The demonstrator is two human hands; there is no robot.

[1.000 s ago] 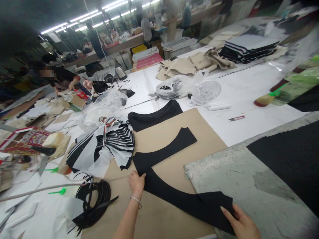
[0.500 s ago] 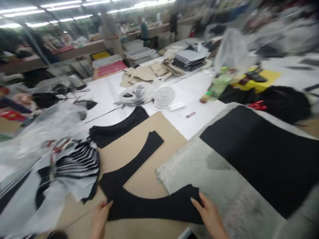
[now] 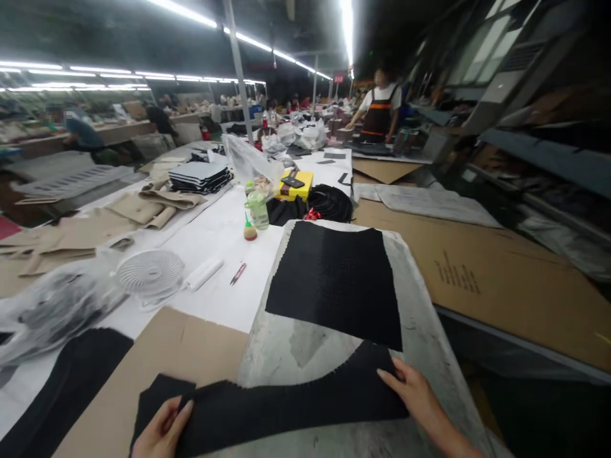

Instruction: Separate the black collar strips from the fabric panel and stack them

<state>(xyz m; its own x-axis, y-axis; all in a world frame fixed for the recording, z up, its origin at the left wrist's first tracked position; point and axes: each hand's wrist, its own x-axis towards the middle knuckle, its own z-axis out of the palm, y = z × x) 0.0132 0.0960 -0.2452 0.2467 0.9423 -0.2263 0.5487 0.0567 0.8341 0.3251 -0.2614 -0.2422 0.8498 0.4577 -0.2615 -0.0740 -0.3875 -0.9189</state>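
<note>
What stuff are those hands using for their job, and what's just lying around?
Seems part of the job:
- the long black piece, held by the left hand and right hand
- the grey slab beneath it
- probably the black sheet on that slab

Seems just lying around:
- white fan
- yellow box
- snips, untouched now

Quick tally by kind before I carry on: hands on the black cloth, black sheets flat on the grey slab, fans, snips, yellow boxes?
Hands (left hand, right hand) on black cloth: 2
Black sheet on grey slab: 1
Fan: 1
Snips: 1
Yellow box: 1
Total: 6
</note>
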